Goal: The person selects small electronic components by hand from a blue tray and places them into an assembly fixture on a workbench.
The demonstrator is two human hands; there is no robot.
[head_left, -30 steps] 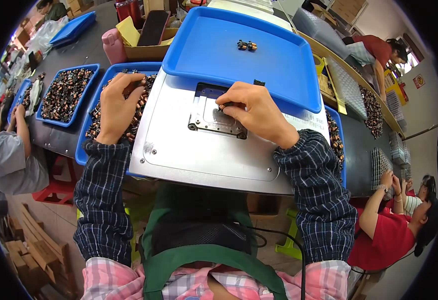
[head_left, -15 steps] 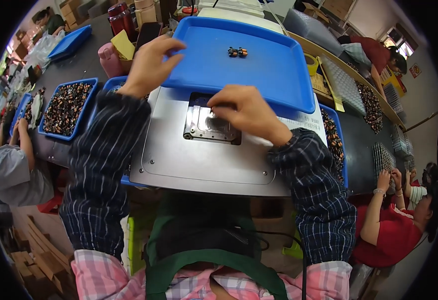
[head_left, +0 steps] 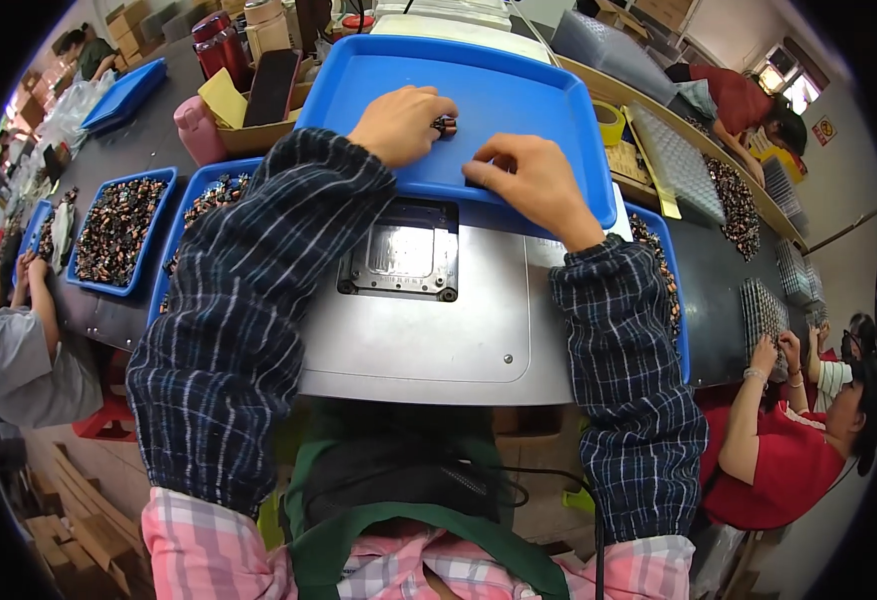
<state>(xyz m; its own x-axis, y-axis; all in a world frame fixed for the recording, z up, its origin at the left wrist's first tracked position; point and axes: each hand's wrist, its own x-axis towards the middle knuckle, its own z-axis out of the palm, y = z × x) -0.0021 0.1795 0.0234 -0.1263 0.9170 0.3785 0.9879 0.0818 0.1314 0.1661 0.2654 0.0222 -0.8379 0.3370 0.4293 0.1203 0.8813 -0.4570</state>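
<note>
A few small black-and-copper parts (head_left: 444, 126) lie on the large blue tray (head_left: 518, 85). My left hand (head_left: 398, 125) reaches over the tray with its fingers curled round these parts, hiding some of them. Over the tray's near edge, my right hand (head_left: 538, 180) has its thumb and fingers pinched together; a dark spot shows at the fingertips, too small to name. Below the tray, a metal fixture (head_left: 400, 258) with a shiny plate is set in a flat silver machine top (head_left: 438, 350). Neither hand touches the fixture.
Blue bins of similar parts stand left (head_left: 123, 232) and right (head_left: 658, 240) of the machine. A pink bottle (head_left: 198, 130), a phone (head_left: 273, 88) and a red flask (head_left: 220, 48) stand back left. Yellow tape (head_left: 610, 125) lies right. Co-workers sit on both sides.
My right hand has left the fixture and come up to the tray's near edge. My left hand has moved right, onto the parts on the tray. The view has shifted slightly.
</note>
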